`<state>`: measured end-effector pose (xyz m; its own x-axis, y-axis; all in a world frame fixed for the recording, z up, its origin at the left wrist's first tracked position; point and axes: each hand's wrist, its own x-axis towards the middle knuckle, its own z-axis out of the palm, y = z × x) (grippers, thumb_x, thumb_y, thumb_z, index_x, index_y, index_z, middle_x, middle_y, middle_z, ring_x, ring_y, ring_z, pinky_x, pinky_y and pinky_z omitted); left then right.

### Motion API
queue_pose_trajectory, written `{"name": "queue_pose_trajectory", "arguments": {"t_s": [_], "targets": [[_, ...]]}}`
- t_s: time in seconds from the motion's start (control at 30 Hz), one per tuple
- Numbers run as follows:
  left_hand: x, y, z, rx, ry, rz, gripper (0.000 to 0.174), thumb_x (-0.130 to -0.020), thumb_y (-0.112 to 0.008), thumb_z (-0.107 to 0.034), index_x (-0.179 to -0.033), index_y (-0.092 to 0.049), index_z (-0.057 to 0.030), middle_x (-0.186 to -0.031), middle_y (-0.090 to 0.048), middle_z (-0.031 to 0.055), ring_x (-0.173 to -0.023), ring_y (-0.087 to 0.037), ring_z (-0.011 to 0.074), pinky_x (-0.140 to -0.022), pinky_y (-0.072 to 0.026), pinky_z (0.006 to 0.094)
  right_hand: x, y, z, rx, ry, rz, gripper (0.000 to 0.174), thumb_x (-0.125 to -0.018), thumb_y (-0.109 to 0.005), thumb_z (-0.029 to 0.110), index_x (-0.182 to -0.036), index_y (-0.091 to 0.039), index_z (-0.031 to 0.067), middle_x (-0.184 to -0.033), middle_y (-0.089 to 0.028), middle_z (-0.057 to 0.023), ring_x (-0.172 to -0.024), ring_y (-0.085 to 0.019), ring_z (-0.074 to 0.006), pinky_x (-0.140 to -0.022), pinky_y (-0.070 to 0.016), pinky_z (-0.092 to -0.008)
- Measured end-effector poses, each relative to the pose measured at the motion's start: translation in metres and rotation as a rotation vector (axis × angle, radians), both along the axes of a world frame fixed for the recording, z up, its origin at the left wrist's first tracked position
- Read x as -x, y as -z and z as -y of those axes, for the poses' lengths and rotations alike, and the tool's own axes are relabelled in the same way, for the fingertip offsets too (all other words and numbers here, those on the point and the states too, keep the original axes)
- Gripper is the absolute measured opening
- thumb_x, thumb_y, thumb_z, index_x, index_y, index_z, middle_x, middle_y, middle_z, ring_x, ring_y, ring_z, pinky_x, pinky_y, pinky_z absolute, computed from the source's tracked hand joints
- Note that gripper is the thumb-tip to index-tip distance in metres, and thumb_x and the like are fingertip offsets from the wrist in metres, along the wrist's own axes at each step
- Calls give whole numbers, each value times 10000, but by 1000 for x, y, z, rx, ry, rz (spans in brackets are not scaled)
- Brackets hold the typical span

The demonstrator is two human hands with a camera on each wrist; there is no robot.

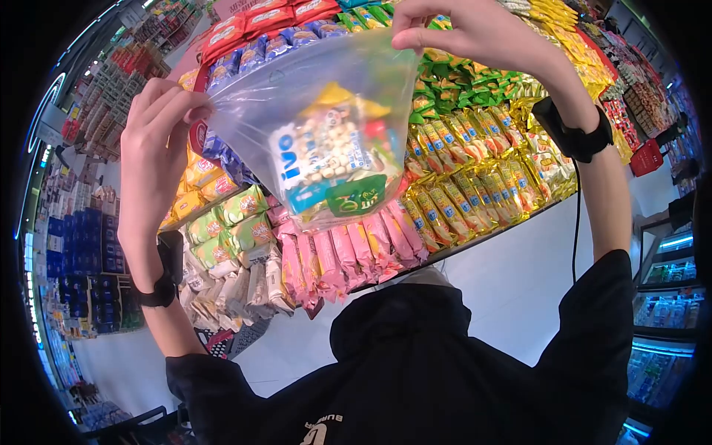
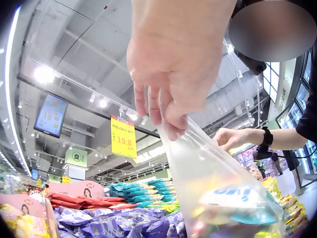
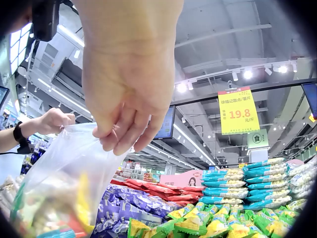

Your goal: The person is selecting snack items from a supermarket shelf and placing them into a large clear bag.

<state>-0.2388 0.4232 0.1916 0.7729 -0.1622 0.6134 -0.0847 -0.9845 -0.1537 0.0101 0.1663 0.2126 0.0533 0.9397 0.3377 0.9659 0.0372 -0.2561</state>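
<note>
A clear plastic bag [image 1: 256,96] hangs between both hands, stretched across its top, with several colourful snack packs [image 1: 326,148] inside. The left hand [image 1: 158,141] pinches one top corner; in the left wrist view the left hand [image 2: 173,64] has thumb and fingertips together on the plastic. At the other top corner the right hand [image 1: 463,33] pinches the bag. In the right wrist view the right hand [image 3: 129,89] grips the edge of the bag [image 3: 94,153] between thumb and fingers. The bag is held above the snack display, its packs gathered at the bottom.
Below lie pink packs [image 1: 334,259], yellow packs [image 1: 460,200], green packs [image 1: 475,85] and purple packs [image 2: 114,223] in rows. A yellow price sign [image 3: 237,111] hangs overhead. Pale floor [image 1: 489,289] shows between the display and the person, with lit coolers [image 1: 667,304] at the right.
</note>
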Motion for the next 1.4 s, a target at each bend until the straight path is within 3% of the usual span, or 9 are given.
{"name": "queue_pose_trajectory", "arguments": {"t_s": [0.37, 0.47, 0.5, 0.7, 0.8, 0.97, 1.17, 1.27, 1.4], "targets": [[-6, 123, -3, 1108, -44, -73, 380, -1010, -570, -206, -1327, -495, -12, -1257, -583, 129, -1158, -564, 180, -990, -440, 324, -6, 72, 16, -168, 280, -436, 566, -950, -660, 364, -1370, -474, 33, -1285, -612, -82, -1110, -588, -125, -874, -503, -303], [-7, 131, 11, 1231, -149, -105, 412, -1022, -542, -273, -1321, -493, 5, -1256, -575, 132, -1187, -542, 202, -1022, -410, 335, -6, 116, 9, -272, 235, -568, 721, -899, -671, 519, -1308, -506, -52, -1212, -632, -229, -1137, -629, -275, -932, -517, -359], [-10, 132, 19, 1274, -149, -94, 449, -1020, -539, -318, -1321, -491, 12, -1256, -573, 133, -1200, -530, 209, -1044, -387, 341, 5, 111, 7, -144, 230, -657, 915, -876, -700, 521, -1438, -304, -82, -1375, -517, -251, -1262, -542, -296, -1027, -472, -381], [-29, 155, 16, 1406, -271, 10, 579, -983, -553, -437, -1339, -487, 14, -1277, -553, 146, -1246, -486, 218, -1097, -316, 353, 17, 132, -21, -62, 170, -797, 843, -906, -711, 402, -1474, -253, -19, -1366, -510, -231, -1226, -565, -259, -1045, -459, -386], [-30, 146, 20, 1607, -127, -148, 847, -954, -563, -527, -1514, -276, 40, -1565, -301, 149, -1465, -249, 224, -1191, -172, 354, 17, 142, -31, -98, 146, -747, 700, -915, -688, 429, -1410, -404, 23, -1279, -591, -178, -1129, -623, -239, -996, -484, -381], [-36, 154, 20, 1441, -103, 26, 442, -971, -614, -365, -1235, -593, -11, -1182, -618, 92, -1101, -551, 153, -982, -397, 300, 21, 145, -36, -107, 267, -757, 459, -952, -619, 455, -1183, -651, 60, -951, -719, -108, -954, -680, -195, -886, -521, -347], [-41, 161, 7, 1459, -45, 284, 161, -955, -663, -162, -1005, -672, -9, -954, -679, 16, -894, -599, 80, -847, -455, 245, 9, 157, -37, -166, 323, -451, 508, -978, -520, 443, -854, -678, -24, -731, -635, -246, -747, -639, -401, -757, -503, -451], [-42, 165, 6, 1435, -18, 326, 153, -956, -664, -173, -982, -666, -23, -955, -674, 12, -887, -593, 71, -823, -456, 241, 5, 163, -38, -155, 303, -357, 384, -973, -575, 382, -1148, -709, 67, -864, -695, -223, -748, -686, -334, -733, -529, -390], [-43, 169, 3, 1453, -62, 329, 149, -953, -660, -121, -1062, -665, -21, -954, -670, -3, -782, -577, 43, -684, -432, 196, 8, 156, -32, -82, 260, -270, 332, -986, -548, 330, -1144, -711, 88, -868, -692, -212, -758, -675, -369, -711, -538, -405]]}}
